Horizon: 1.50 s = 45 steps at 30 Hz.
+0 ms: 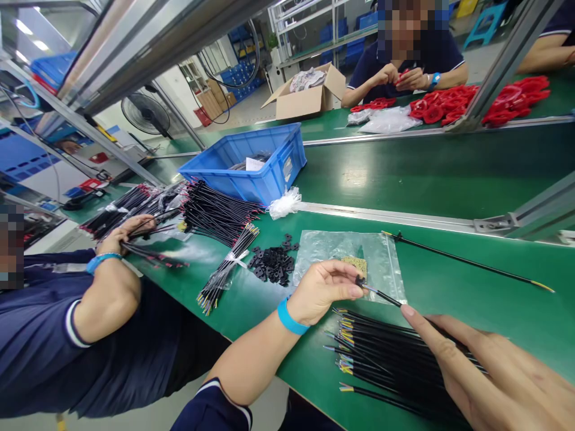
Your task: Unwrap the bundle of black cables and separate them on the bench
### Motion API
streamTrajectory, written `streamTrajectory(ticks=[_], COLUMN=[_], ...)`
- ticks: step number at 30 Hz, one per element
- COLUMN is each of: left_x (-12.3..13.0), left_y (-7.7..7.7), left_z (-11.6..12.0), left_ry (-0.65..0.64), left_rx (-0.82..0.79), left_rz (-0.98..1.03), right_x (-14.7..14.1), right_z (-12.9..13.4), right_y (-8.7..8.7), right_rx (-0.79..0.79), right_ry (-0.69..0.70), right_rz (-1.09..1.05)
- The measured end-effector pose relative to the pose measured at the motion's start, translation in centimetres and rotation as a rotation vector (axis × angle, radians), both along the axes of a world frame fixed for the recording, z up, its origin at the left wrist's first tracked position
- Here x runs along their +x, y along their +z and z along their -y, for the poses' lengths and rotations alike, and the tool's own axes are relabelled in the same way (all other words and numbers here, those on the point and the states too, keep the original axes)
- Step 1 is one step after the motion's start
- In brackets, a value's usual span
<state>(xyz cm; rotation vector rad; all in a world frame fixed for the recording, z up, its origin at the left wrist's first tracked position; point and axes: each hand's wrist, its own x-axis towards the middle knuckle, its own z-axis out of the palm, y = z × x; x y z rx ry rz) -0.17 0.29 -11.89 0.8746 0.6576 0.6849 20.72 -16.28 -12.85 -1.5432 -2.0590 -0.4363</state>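
My left hand (326, 286), with a blue wristband, pinches a small black plastic clip (360, 280) between thumb and fingertips. The stripped end of a black cable (387, 296) meets this clip; whether it passes through cannot be made out. Around that cable's jacket, my right hand (489, 365) holds on with the index finger stretched along it. Below both hands lies a bundle of black cables (390, 359) with coloured wire ends. A clear zip bag (314, 254) and a speckled yellowish piece (358, 265) lie behind my left fingers. Loose black clips (272, 264) are heaped to the left.
One cable with a clip (471, 261) lies at right. Tied cables (229, 269) and a larger cable pile (215, 209) lie left, near a blue bin (251, 179). A co-worker's arm (110, 287) handles cables at left; another person sits across by red parts (444, 105).
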Motion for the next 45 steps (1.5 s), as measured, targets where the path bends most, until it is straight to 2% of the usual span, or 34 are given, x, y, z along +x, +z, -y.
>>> streamTrajectory(ticks=[6,9,12,14,16,21,25,28,34,40,45], left_x=[0.1,0.3,0.4,0.5,0.4,-0.1,-0.3,-0.3,-0.2,-0.5,-0.2], left_y=[1.2,1.3,1.0,0.8,0.6,0.8,1.1,1.1,0.8,0.6,0.5], left_z=[0.2,0.5,1.0,1.4,1.6,1.8,1.9,2.0,2.2,2.1,2.2], left_ry=[-0.027,-0.069,-0.142,-0.189,-0.201,-0.126,-0.132,-0.141,-0.246,-0.29,-0.299], left_rx=[0.207,0.171,0.089,0.097,0.179,0.521,0.647,0.675,0.67,0.693,0.699], left_rz=[-0.179,-0.235,-0.22,-0.187,-0.159,-0.154,-0.183,-0.178,-0.232,-0.226,-0.276], right_x=[-0.1,-0.3,-0.4,-0.5,-0.6,-1.3,-2.1,-2.5,-2.5,-2.2,-2.2], right_z=[-0.1,-0.3,-0.1,0.1,0.1,-1.1,-2.2,-2.4,-2.5,-2.8,-3.2], right_y=[1.1,1.8,1.8,1.6,1.6,2.4,3.0,2.6,1.6,1.8,1.9], right_rx=[0.027,0.055,0.036,0.018,0.013,0.106,0.137,0.129,0.052,-0.062,-0.09], right_ry=[0.03,0.041,0.059,0.096,0.132,0.149,0.115,0.093,0.156,0.272,0.299], right_rz=[0.067,0.061,-0.027,-0.096,-0.165,-0.193,-0.192,-0.208,-0.305,-0.407,-0.445])
